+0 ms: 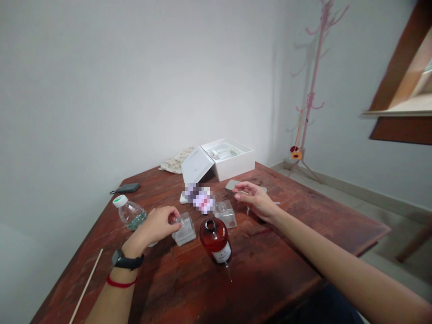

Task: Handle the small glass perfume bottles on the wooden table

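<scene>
My left hand (158,225) pinches the top of a small frosted square glass bottle (184,230) that stands on the wooden table (290,225). Just right of it stands an open amber glass bottle (215,240) with a white label. Behind that is a second small clear glass bottle (225,213). My right hand (255,198) hovers over the table past that bottle, fingers loosely spread and holding nothing, near a flat grey object (232,185).
A plastic water bottle (130,213) lies left of my left hand. An open white box (222,159) stands at the back, a patterned cloth (176,162) beside it. A dark pouch (127,187) lies far left, a thin wooden stick (87,284) near the front-left edge. A pink coat stand (312,90) is in the corner.
</scene>
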The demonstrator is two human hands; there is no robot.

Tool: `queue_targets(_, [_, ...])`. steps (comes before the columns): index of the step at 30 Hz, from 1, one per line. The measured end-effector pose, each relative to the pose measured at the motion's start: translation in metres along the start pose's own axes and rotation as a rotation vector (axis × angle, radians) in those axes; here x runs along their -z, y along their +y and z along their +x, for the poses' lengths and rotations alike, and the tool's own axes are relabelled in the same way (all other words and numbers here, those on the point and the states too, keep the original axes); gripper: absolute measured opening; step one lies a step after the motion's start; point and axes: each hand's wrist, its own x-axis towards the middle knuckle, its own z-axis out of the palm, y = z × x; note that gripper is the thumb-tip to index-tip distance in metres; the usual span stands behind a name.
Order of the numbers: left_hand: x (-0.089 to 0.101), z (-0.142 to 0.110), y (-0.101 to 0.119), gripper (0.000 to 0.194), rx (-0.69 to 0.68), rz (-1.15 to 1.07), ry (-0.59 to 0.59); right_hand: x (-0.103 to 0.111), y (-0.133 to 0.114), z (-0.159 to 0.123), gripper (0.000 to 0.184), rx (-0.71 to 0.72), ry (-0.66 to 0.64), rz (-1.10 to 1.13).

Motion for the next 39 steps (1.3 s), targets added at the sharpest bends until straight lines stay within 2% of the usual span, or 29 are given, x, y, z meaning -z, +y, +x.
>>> queue_targets(15, [0.008,-0.002,0.003,0.016,-0.039,0.094,0.010,-0.001,-0.002,-0.001,0.046,-0.011,-0.042,-0.037])
queue_targets(27, [0.018,-0.007,0.008,0.022,-0.044,0.061,0.036,-0.001,-0.004,-0.004,0.046,-0.025,-0.048,-0.045])
queue_targets(39, [0.017,-0.007,0.012,0.025,-0.055,0.016,0.023,-0.002,-0.007,-0.008,0.047,-0.081,-0.042,-0.040])
